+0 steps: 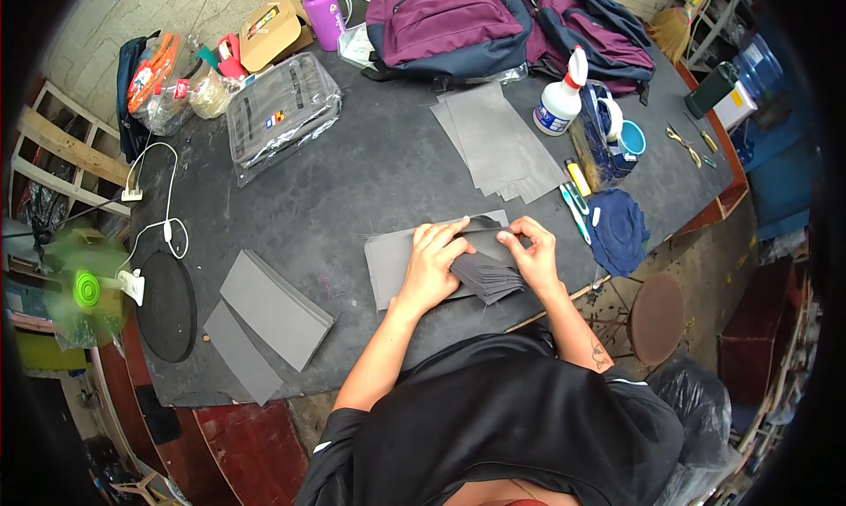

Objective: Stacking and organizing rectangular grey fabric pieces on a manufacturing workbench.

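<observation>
In front of me a bundle of dark grey fabric strips (486, 279) lies fanned and bent over a stack of lighter grey sheets (385, 272). My left hand (434, 261) grips the bundle from its left side, with fingers bent over the top. At the bundle's far right end, my right hand (534, 252) is closed in a pinch, thumb against forefinger, on the edge of a dark strip. The hands partly hide both the strips and the sheets beneath.
More grey sheets (275, 305) lie left, others (502, 145) farther back. Rightward are a white spray bottle (557, 105), yellow marker (578, 178), teal-handled cutter (575, 212) and navy cloth (619, 233). Purple backpacks (449, 21) and a plastic-wrapped bag (284, 114) stand behind; a fan (86, 288) spins left.
</observation>
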### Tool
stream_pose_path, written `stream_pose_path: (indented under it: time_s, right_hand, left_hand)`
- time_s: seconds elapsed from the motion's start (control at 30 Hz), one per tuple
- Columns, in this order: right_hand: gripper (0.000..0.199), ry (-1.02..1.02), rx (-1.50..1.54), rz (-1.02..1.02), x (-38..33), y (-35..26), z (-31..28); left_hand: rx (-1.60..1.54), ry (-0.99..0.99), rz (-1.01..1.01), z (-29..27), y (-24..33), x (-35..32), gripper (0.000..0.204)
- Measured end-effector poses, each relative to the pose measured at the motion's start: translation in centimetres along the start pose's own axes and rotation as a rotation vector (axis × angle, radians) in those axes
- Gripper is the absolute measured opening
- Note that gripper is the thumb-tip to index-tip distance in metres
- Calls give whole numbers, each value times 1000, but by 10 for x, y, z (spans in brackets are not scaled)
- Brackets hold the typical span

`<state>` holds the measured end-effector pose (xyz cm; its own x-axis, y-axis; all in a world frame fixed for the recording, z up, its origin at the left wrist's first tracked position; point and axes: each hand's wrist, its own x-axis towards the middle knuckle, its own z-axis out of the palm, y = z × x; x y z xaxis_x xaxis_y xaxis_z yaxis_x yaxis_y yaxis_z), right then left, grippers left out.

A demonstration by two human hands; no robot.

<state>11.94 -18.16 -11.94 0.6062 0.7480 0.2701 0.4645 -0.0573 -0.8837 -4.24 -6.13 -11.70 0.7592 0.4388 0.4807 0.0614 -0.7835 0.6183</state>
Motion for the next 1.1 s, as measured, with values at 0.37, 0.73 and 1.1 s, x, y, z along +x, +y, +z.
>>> stream_pose_path:
  time_s: [0.37,0.73,1.1]
  right_hand:
    - [17,-2,62,98,0,5,1]
    - [17,-21,111,90,-2,9,0]
    - [20,-40,100,175,-1,9,2]
  left_hand:
    - [-28,-58,-30,-4,4,3,44]
    - [-26,2,12,-2,2,2,30]
    - [-24,-15,-44,-2,5,0,31]
